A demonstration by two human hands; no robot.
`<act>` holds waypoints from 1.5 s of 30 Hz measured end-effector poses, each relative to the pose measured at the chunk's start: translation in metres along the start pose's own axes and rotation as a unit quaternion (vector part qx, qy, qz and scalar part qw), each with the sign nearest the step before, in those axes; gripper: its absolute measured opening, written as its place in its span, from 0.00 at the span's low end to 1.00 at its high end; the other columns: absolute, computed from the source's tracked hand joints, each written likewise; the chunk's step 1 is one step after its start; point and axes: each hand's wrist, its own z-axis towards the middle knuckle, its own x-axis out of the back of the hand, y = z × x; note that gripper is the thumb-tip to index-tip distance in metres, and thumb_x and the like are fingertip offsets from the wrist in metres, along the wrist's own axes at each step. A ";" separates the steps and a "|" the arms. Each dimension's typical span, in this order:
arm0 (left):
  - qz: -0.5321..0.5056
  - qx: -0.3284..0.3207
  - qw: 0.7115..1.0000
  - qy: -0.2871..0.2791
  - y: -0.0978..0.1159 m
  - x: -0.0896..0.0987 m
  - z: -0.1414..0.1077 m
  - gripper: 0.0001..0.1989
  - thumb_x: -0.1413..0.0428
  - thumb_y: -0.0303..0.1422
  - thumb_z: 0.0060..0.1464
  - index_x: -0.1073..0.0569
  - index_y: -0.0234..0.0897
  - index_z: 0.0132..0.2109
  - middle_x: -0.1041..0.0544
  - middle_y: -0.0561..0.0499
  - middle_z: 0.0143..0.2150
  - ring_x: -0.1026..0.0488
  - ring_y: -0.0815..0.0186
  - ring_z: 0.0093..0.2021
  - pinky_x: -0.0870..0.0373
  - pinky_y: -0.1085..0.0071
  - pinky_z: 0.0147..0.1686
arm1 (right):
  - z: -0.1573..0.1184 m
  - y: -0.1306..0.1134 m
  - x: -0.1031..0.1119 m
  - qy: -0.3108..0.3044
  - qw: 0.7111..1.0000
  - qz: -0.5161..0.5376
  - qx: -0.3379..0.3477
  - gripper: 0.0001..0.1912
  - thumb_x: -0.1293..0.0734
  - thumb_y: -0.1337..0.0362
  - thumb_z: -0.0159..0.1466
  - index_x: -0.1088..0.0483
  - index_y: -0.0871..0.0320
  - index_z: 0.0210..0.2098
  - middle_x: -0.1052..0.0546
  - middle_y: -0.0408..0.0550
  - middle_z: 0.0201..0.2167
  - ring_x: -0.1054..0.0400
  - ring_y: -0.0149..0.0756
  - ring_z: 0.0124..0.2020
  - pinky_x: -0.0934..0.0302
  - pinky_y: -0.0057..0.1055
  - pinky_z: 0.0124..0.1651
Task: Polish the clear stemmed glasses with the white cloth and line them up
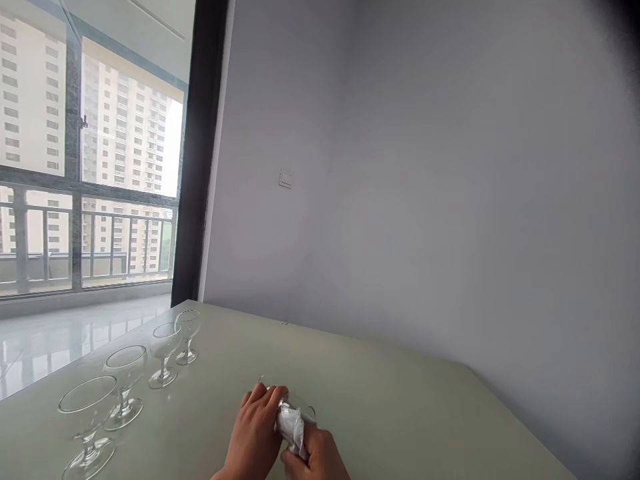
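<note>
Near the front of the table, my left hand (256, 427) is closed around a clear stemmed glass (306, 412), most of it hidden behind my fingers. A crumpled white cloth (291, 424), perhaps tissue, is pressed against this glass between my two hands. Fingers and thumb of my right hand (319, 455) grip the cloth. The held glass seems tilted on its side; which end faces right I cannot make out. Off to the left, several similar glasses stand upright in a row, among them a near one (89, 448) and a far one (187, 355).
The pale green tabletop (390, 400) reaches back to a grey wall (425, 200) with a light switch (285, 179). The row of glasses runs along the table's left side. Beyond the left edge are a shiny floor (85, 333) and a railed window (77, 200).
</note>
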 end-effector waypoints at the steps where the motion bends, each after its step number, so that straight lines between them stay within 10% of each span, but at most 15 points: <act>1: 0.016 -0.031 0.999 0.019 -0.002 0.001 0.001 0.21 0.50 0.16 0.41 0.31 0.42 0.41 0.23 0.54 0.35 0.32 0.61 0.40 0.39 0.65 0.40 | 0.000 -0.001 0.001 0.017 0.999 0.039 -0.009 0.10 0.36 0.69 0.48 0.27 0.61 0.30 0.34 0.42 0.20 0.43 0.31 0.24 0.49 0.27 0.28; 8: 0.082 -0.261 0.955 0.110 -0.011 0.013 0.011 0.16 0.44 0.27 0.52 0.34 0.37 0.49 0.20 0.53 0.37 0.25 0.65 0.35 0.44 0.60 0.53 | 0.006 -0.013 0.029 0.061 0.868 0.473 -0.141 0.16 0.29 0.55 0.45 0.31 0.62 0.26 0.42 0.36 0.16 0.54 0.25 0.20 0.56 0.26 0.25; 14: -0.003 -0.179 0.983 -0.031 -0.011 0.022 0.013 0.16 0.42 0.42 0.50 0.28 0.37 0.42 0.23 0.56 0.25 0.28 0.66 0.25 0.35 0.71 0.28 | -0.013 -0.049 0.072 -0.071 0.975 0.194 -0.085 0.11 0.33 0.67 0.51 0.27 0.61 0.35 0.36 0.39 0.23 0.47 0.28 0.26 0.51 0.26 0.30; 18: -0.153 -0.084 0.967 -0.187 -0.006 0.019 0.011 0.16 0.41 0.47 0.45 0.26 0.38 0.32 0.26 0.58 0.21 0.30 0.70 0.23 0.38 0.77 0.23 | -0.020 -0.057 0.091 -0.151 0.982 0.096 -0.059 0.09 0.35 0.71 0.51 0.27 0.59 0.32 0.39 0.37 0.21 0.49 0.27 0.24 0.54 0.26 0.28; 24: 0.038 -0.212 0.974 0.065 -0.006 0.021 0.011 0.14 0.45 0.40 0.53 0.29 0.40 0.45 0.22 0.52 0.32 0.28 0.63 0.34 0.38 0.67 0.37 | -0.003 -0.037 0.068 -0.017 0.953 0.289 -0.087 0.08 0.34 0.63 0.53 0.29 0.60 0.31 0.40 0.37 0.18 0.49 0.27 0.21 0.54 0.26 0.25; 27: 0.063 -0.235 0.965 0.102 -0.011 0.025 0.014 0.10 0.47 0.35 0.56 0.29 0.39 0.44 0.23 0.54 0.27 0.29 0.65 0.30 0.40 0.67 0.36 | 0.000 -0.037 0.059 -0.010 0.930 0.357 -0.090 0.12 0.32 0.60 0.52 0.29 0.61 0.33 0.41 0.37 0.18 0.50 0.26 0.20 0.54 0.25 0.24; 32: -0.139 -0.124 0.973 -0.135 -0.014 0.024 0.015 0.18 0.52 0.44 0.57 0.28 0.37 0.28 0.28 0.55 0.21 0.34 0.69 0.25 0.41 0.73 0.30 | -0.011 -0.053 0.080 -0.100 0.981 0.162 -0.039 0.13 0.37 0.70 0.52 0.27 0.59 0.38 0.36 0.38 0.22 0.46 0.27 0.24 0.51 0.25 0.28; 36: -0.344 -0.042 0.875 -0.338 -0.012 0.018 0.012 0.27 0.54 0.55 0.52 0.29 0.35 0.25 0.33 0.56 0.19 0.38 0.71 0.21 0.44 0.76 0.22 | -0.018 -0.061 0.101 -0.172 0.980 0.099 -0.033 0.13 0.37 0.73 0.49 0.26 0.57 0.33 0.32 0.38 0.24 0.42 0.29 0.27 0.49 0.25 0.30; 38: -0.299 -0.049 0.908 -0.289 -0.009 0.014 0.010 0.25 0.54 0.53 0.53 0.28 0.35 0.28 0.29 0.54 0.22 0.35 0.69 0.24 0.41 0.74 0.25 | -0.016 -0.059 0.101 -0.150 0.983 0.104 -0.035 0.11 0.37 0.72 0.50 0.26 0.57 0.32 0.33 0.38 0.23 0.42 0.29 0.26 0.49 0.25 0.29; 41: -0.096 -0.105 0.988 -0.061 -0.005 0.011 0.009 0.14 0.51 0.42 0.57 0.27 0.40 0.43 0.24 0.51 0.34 0.30 0.63 0.36 0.39 0.67 0.40 | -0.007 -0.047 0.089 -0.064 0.979 0.184 -0.054 0.08 0.36 0.67 0.54 0.27 0.59 0.33 0.37 0.37 0.19 0.46 0.27 0.22 0.52 0.25 0.26; 45: 0.063 -0.168 0.981 0.071 -0.006 0.015 0.010 0.11 0.48 0.35 0.56 0.29 0.42 0.47 0.23 0.52 0.33 0.30 0.61 0.37 0.41 0.63 0.43 | 0.002 -0.032 0.066 0.007 0.928 0.358 -0.098 0.10 0.34 0.60 0.55 0.30 0.61 0.34 0.39 0.36 0.17 0.46 0.26 0.18 0.53 0.24 0.21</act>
